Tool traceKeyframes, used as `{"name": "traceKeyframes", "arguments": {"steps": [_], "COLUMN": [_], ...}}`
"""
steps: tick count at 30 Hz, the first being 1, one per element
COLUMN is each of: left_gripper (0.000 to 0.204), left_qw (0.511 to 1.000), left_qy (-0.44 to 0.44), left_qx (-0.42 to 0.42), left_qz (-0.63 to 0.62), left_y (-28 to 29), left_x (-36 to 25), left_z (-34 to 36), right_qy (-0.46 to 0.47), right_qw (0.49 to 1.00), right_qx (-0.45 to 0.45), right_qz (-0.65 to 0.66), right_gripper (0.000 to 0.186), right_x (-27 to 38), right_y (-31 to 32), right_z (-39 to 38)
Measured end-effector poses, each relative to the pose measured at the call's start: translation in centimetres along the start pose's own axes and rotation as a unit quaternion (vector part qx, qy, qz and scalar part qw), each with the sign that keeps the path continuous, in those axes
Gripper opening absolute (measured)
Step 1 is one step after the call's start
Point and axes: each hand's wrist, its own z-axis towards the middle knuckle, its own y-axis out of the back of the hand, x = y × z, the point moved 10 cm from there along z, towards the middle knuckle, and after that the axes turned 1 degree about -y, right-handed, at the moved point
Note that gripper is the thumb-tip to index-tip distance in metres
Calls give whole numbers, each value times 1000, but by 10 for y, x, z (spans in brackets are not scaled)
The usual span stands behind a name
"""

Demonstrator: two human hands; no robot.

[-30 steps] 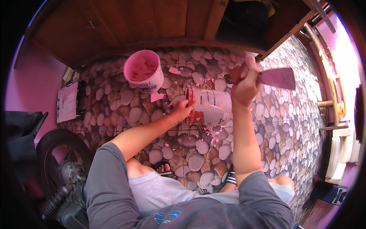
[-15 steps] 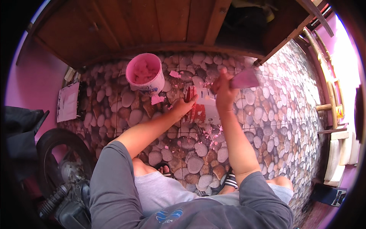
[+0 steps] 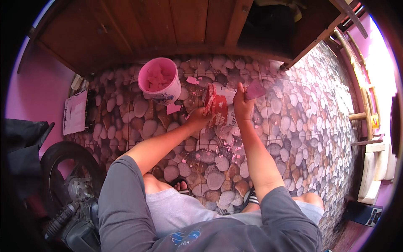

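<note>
My left hand (image 3: pixel 200 116) grips the red rim of a white-and-red bucket (image 3: pixel 220 112) lying on its side on the pebble-patterned floor (image 3: pixel 214 176). My right hand (image 3: pixel 242 107) is closed on a broad-bladed scraper (image 3: pixel 254 89) at the bucket's right end, partly hiding it; whether the blade touches the bucket I cannot tell. To the upper left stands a white bucket (image 3: pixel 164 94) with pink lumpy material inside. Pink flakes (image 3: pixel 173 108) lie scattered around both buckets.
A wooden cabinet (image 3: pixel 147 25) spans the top. At left are a white panel (image 3: pixel 74 112), dark fabric (image 3: pixel 23 147) and a motorbike wheel (image 3: pixel 50 168). At right are bamboo poles (image 3: pixel 357 71) and pale cushions (image 3: pixel 371 172). My sandalled feet (image 3: pixel 180 187) are below the buckets.
My right hand and scraper have swung left and down from a raised position to the bucket. The bucket has turned, showing more of its red label. The upright bucket stands where it was.
</note>
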Motion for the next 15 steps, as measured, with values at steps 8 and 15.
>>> {"name": "traceKeyframes", "arguments": {"steps": [8,15], "left_gripper": [43,55], "left_qw": [993,985], "left_qy": [10,101], "left_qx": [-78,-120], "left_qz": [-93,-75], "left_y": [24,24], "left_x": [-8,38], "left_z": [-5,7], "right_qy": [61,-140], "right_qw": [955,978], "right_qx": [46,10], "right_qz": [288,155], "right_gripper": [39,34], "right_x": [149,-37], "right_y": [-15,-7], "right_z": [26,10]}}
